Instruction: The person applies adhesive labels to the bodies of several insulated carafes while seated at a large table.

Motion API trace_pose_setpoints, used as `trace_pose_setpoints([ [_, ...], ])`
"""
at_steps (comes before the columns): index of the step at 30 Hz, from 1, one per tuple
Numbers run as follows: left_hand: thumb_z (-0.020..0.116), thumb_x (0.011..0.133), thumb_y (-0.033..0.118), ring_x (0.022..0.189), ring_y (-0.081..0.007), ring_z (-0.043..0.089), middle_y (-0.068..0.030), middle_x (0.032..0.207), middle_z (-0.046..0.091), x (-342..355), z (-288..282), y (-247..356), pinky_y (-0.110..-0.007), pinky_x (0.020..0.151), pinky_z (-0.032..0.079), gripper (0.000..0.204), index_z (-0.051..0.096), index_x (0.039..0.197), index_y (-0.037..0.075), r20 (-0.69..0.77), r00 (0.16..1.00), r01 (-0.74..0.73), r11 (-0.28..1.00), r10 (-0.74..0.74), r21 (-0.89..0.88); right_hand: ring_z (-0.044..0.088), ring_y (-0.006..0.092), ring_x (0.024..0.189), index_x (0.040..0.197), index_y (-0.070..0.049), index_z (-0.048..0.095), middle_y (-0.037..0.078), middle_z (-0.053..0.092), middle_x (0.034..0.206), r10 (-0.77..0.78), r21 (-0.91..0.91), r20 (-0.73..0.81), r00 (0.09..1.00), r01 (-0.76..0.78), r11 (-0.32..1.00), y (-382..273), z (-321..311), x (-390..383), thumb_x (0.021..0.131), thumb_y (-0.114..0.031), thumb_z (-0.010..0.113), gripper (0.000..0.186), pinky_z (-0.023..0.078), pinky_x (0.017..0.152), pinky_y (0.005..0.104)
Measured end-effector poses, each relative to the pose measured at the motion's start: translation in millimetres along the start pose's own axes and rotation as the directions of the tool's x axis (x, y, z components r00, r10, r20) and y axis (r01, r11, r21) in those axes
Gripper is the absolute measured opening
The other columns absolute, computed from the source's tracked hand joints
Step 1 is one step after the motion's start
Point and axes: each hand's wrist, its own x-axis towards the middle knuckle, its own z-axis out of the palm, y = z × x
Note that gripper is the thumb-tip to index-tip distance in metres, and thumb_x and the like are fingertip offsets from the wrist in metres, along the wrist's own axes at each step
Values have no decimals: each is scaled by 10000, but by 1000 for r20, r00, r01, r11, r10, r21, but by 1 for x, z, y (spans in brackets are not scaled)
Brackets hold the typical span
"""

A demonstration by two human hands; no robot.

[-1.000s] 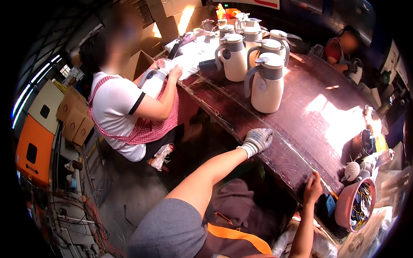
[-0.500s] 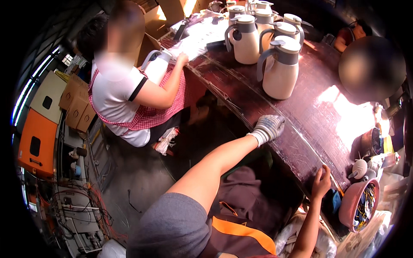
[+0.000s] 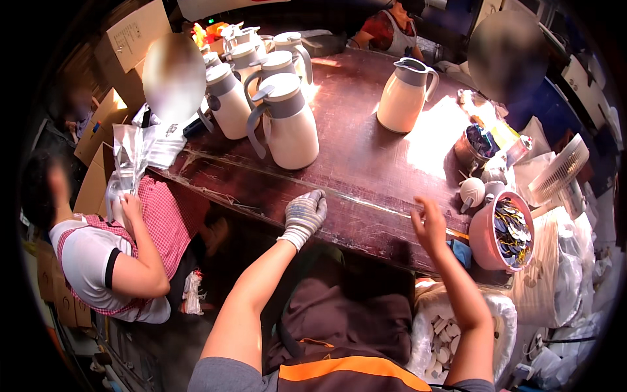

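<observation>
My left hand (image 3: 305, 214), in a striped knitted glove, rests curled at the table's near edge; nothing shows between its fingers. My bare right hand (image 3: 428, 225) is raised by the same edge, fingers apart and holding nothing. Beyond my left hand stands a cream jug (image 3: 290, 134) with a grey lid and handle, in front of several similar jugs (image 3: 232, 108). Farther right, another cream jug (image 3: 397, 104) stands upright alone; its grey-collared top looks uncovered. A pink tub (image 3: 482, 235) of small dark and yellow parts sits right of my right hand.
The dark red table (image 3: 353, 170) spreads ahead. At left a co-worker in a checked apron (image 3: 160, 228) handles a clear bag (image 3: 130, 153); other people are across the table. A lined bin (image 3: 424, 313) with pale pieces stands below my right arm. Cartons (image 3: 140, 32) are at far left.
The view has swung right. The lone jug now stands on the table where none showed before. My right hand has lifted from the table's edge, while my left stays near it.
</observation>
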Motion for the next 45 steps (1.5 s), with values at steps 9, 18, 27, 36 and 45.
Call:
trace_pose_setpoints([
  [9, 589, 844, 219, 796, -335, 645, -144, 843, 672, -1, -14, -1, -446, 737, 510, 178, 643, 970, 105, 11, 1000, -1, 1000, 1, -9, 451, 368, 1273, 1360, -46, 416, 190, 314, 1484, 10, -173, 128, 992, 12, 985, -24, 24, 223, 824, -300, 692, 654, 431, 1008, 406],
  [18, 607, 812, 173, 807, -343, 637, -145, 854, 669, 1, -4, -3, -448, 723, 506, 150, 641, 936, 97, 12, 1000, -11, 998, 12, -67, 571, 328, 1128, 1341, -130, 486, 139, 505, 1338, -31, -360, -19, 999, 22, 933, 31, 25, 326, 793, -433, 658, 649, 480, 914, 416],
  [27, 603, 847, 181, 728, -289, 644, -116, 801, 677, -7, -3, -18, -350, 729, 516, 143, 655, 967, 125, -16, 981, 173, 912, -193, -372, 602, 295, 808, 925, -69, 619, 109, 612, 914, -321, -151, -573, 754, 288, 946, -53, -46, 128, 738, -330, 781, 360, 487, 733, 364],
  [36, 813, 660, 488, 1060, -165, 553, -79, 1116, 600, -56, -90, 129, -324, 961, 426, 793, 564, 1233, 0, 706, 557, 607, 366, 438, -706, 578, 241, 698, 1034, -64, 634, 113, 600, 983, -491, 299, -229, 841, 540, 787, -115, -93, -121, 724, -368, 767, 454, 467, 589, 350],
  [45, 694, 779, 158, 456, -43, 471, 8, 663, 585, -108, -120, 122, -193, 409, 403, 225, 648, 936, 4, 683, 714, 622, 588, -154, -517, 640, 301, 964, 1046, -56, 660, 166, 651, 1064, 898, -102, 51, 436, -893, 439, 72, -105, -339, 846, -267, 571, 304, 490, 836, 387],
])
